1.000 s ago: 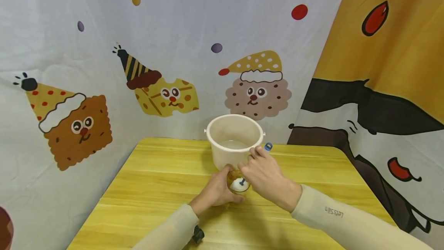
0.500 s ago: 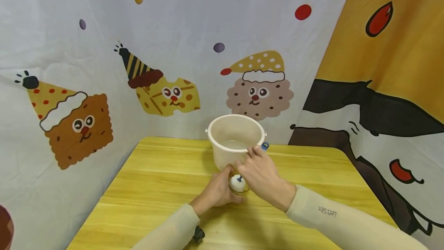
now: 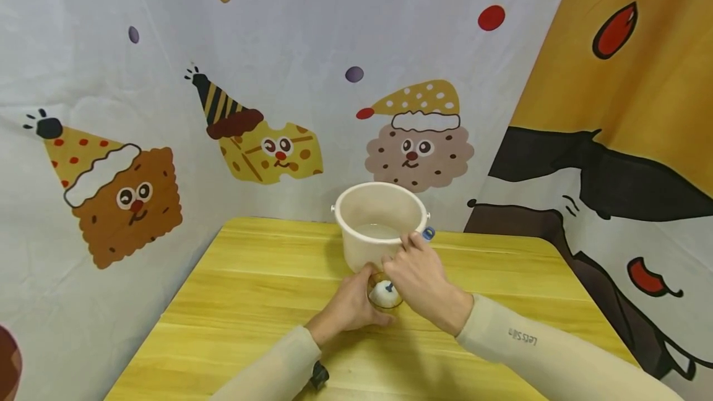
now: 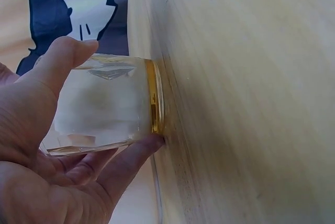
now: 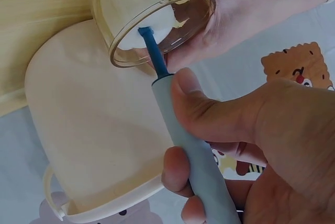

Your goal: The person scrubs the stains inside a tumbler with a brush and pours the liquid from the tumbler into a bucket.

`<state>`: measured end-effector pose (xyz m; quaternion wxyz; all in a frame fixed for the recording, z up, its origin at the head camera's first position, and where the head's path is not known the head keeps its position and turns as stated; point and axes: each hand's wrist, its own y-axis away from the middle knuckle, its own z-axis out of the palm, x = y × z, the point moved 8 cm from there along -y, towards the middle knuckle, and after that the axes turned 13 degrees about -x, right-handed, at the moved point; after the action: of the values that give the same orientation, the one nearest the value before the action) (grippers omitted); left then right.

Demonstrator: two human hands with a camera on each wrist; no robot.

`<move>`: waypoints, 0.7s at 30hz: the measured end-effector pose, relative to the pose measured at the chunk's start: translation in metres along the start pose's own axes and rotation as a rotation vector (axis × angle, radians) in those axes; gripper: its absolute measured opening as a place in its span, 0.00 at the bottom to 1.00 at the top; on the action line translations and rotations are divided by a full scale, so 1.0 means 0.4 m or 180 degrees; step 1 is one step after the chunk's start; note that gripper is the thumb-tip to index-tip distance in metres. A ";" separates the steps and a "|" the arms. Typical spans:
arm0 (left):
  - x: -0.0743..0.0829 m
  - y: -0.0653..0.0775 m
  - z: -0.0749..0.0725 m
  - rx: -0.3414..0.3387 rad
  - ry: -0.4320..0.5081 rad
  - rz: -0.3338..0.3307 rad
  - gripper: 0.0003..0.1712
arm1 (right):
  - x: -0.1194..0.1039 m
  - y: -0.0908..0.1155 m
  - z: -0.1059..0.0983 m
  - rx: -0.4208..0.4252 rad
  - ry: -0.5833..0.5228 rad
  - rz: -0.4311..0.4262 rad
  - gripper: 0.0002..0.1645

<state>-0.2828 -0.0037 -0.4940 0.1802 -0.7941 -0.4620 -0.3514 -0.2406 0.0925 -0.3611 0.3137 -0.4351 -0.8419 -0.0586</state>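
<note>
My left hand (image 3: 348, 305) grips a clear, amber-tinted glass cup (image 4: 104, 103) low over the table, thumb on one side and fingers on the other. In the left wrist view the cup's base sits right at the tabletop. My right hand (image 3: 420, 277) is wrapped round the light-blue handle (image 5: 212, 195) of a cup brush, thumb laid along it. The brush's darker blue neck (image 5: 154, 51) runs into the cup's mouth, where its white sponge head (image 5: 163, 20) fills much of the glass. A blue hanging loop (image 3: 428, 233) tops the handle, beyond my right fingers.
Just behind both hands stands a cream bucket (image 3: 362, 255) with a little liquid at its bottom. The wooden table (image 3: 250, 308) ends at a cartoon-printed cloth (image 3: 289, 36) hung behind it. A black device (image 3: 319, 376) shows under my left sleeve.
The sponge head and handle have shifted back and forth slightly inside the cup, and my right forearm has moved a little left. My left hand keeps its grip on the cup.
</note>
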 end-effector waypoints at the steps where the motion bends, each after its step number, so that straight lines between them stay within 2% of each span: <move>1: 0.000 0.000 0.000 -0.0001 0.0000 -0.0003 0.57 | 0.000 0.000 0.000 0.0003 0.0007 0.0002 0.16; 12: 0.000 0.004 0.003 -0.0035 0.0037 -0.0007 0.52 | -0.014 0.018 0.005 0.0010 0.0089 -0.0051 0.14; 21: 0.002 0.004 0.004 -0.0034 0.0046 -0.0013 0.58 | -0.027 0.018 0.012 0.0041 0.0118 -0.0111 0.13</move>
<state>-0.2805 -0.0033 -0.4945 0.1786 -0.7915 -0.4604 -0.3600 -0.2327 0.0911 -0.3726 0.3310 -0.4173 -0.8437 -0.0667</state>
